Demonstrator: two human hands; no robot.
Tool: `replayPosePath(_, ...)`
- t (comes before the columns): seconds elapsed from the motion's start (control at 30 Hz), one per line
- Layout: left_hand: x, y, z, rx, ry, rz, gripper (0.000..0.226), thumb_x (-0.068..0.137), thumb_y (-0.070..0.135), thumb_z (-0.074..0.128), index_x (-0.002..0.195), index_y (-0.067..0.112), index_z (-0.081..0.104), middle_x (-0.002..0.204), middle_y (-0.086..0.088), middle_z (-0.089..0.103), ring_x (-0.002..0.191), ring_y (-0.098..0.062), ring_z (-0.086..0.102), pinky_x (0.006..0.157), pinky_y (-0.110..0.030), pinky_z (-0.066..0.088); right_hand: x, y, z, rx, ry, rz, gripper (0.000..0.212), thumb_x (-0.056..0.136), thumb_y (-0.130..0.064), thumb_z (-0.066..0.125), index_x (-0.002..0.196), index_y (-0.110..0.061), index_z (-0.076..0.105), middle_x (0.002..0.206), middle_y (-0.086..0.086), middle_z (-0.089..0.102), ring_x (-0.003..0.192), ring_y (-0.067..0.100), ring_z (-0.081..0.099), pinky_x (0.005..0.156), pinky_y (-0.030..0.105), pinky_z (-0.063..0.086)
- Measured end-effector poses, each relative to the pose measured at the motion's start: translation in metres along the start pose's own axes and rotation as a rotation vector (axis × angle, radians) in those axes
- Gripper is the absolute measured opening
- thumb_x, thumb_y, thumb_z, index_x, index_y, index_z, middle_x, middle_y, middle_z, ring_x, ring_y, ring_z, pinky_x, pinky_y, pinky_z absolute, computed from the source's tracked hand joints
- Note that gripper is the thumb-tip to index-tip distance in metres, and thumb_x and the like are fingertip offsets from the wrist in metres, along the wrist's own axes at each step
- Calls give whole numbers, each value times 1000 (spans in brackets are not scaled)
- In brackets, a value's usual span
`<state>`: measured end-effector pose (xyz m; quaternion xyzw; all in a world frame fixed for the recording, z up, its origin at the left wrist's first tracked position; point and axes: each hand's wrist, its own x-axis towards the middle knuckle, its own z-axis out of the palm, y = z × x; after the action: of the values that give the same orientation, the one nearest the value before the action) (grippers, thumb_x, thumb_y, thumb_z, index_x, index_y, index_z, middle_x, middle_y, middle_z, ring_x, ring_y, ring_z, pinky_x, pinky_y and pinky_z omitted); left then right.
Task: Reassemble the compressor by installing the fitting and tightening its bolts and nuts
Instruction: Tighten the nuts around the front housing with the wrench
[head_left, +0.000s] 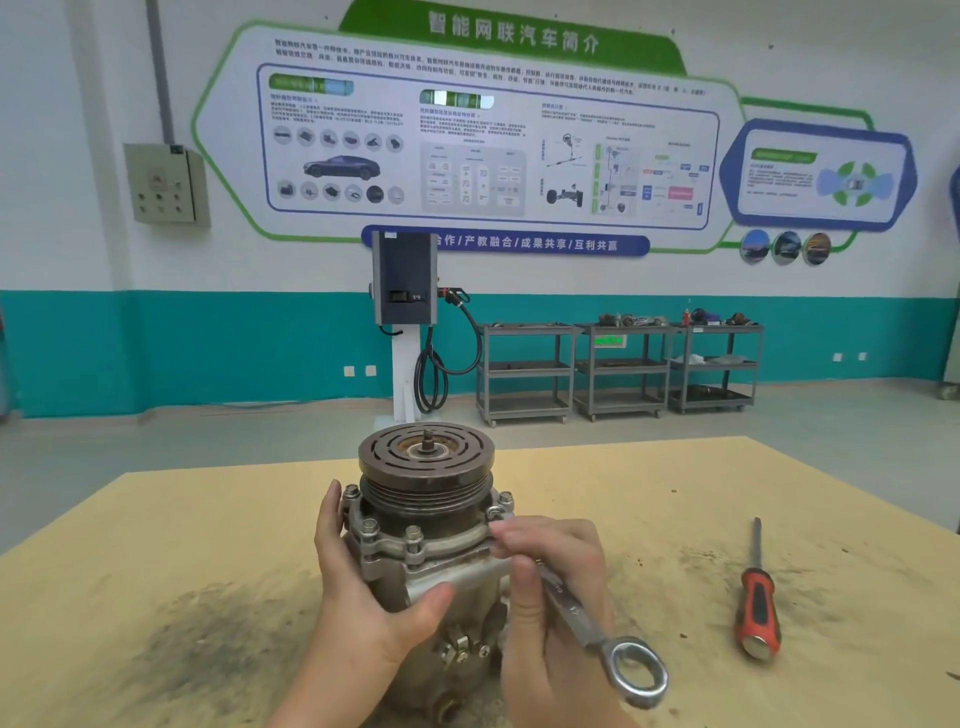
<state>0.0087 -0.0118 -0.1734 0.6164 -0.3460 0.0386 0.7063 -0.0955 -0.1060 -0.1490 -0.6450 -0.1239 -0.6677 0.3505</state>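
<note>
Steel compressor (423, 540) is standing upright between the hands, pulley up. Left hand (363, 592) is wrapping its side, thumb across the front, steadying it. Right hand (550, 577) is gripping a wrench (587, 618), its open end sitting at a flange bolt (501, 506) just beyond the fingertips. Further right, a screwdriver (757, 597) is lying idle. If the wrench is seating only partly, it is likely to slip and round the bolt
</note>
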Motion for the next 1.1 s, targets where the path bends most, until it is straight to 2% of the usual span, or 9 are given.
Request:
replayPosePath(0.1, 3, -1, 3, -14, 22, 6, 115, 39, 39, 80, 129, 63, 13, 137, 28, 34, 117, 20, 47, 89, 1, 37, 0, -3, 3, -19, -58, 40, 15, 99, -45, 46, 101, -39, 60, 99, -15, 60, 94, 0, 61, 78, 9, 47)
replayPosePath(0.17, 4, 1, 4, -10, 41, -20, 116, 40, 34, 83, 124, 69, 11, 142, 15, 41, 116, 13, 52, 89, -3, 41, 7, -8, 6, 53, -250, 214, 22, 86, -67, 49, 96, -55, 64, 97, -26, 63, 93, -7, 59, 80, 8, 46)
replayPosePath(0.23, 2, 6, 5, 3, 55, -20, 113, 39, 38, 81, 120, 72, 10, 144, 0, 43, 120, 0, 55, 97, -14, 43, 7, -9, 7, 119, -294, 337, 40, 72, -77, 57, 89, -44, 70, 89, -18, 69, 85, -5, 62, 78, 11, 48)
replayPosePath(0.33, -1, 12, 6, 80, 55, 11, 112, 36, 47, 76, 124, 71, 10, 150, 4, 34, 134, -15, 45, 115, -37, 32, 29, -21, 0, 167, 72, 110, 6, 96, -30, 56, 101, -30, 60, 84, 2, 61, 78, 7, 59, 73, 13, 48)
replayPosePath(0.37, -2, 13, 5, 101, 56, 2, 112, 36, 48, 75, 122, 75, 8, 150, 7, 33, 135, -15, 43, 117, -38, 30, 34, -14, -8, 202, 195, 98, 20, 98, -15, 46, 103, -33, 55, 81, 0, 59, 74, 10, 57, 69, 16, 48)
replayPosePath(0.47, -3, 15, 6, 141, 47, -23, 110, 36, 51, 75, 112, 86, 3, 149, 11, 32, 133, -14, 44, 117, -39, 29, 65, 4, -29, 605, 384, 530, 35, 92, 8, 31, 99, -21, 49, 62, 1, 52, 60, 18, 51, 51, 23, 44)
replayPosePath(0.63, 4, 9, 9, 123, 45, 19, 109, 38, 48, 76, 116, 84, 8, 150, 10, 28, 137, -17, 39, 119, -45, 27, 69, 39, -33, 874, 405, 969, 25, 91, 5, 27, 96, -12, 45, 57, 4, 41, 49, 17, 46, 40, 24, 35)
replayPosePath(0.8, 16, 0, 16, 141, 74, 7, 111, 35, 50, 73, 124, 73, 10, 147, 12, 27, 137, -16, 36, 118, -42, 27, 76, 55, -27, 949, 361, 1016, 25, 72, 2, 40, 91, -12, 45, 54, 3, 40, 45, 17, 45, 36, 23, 33)
replayPosePath(1.1, 23, -1, 15, 13, 8, -21, 111, 33, 45, 74, 129, 55, 18, 140, 17, 35, 131, -15, 45, 116, -37, 30, 83, 86, -17, 985, 297, 1163, 19, 69, -2, 35, 82, -14, 40, 50, -1, 35, 39, 12, 38, 33, 18, 26)
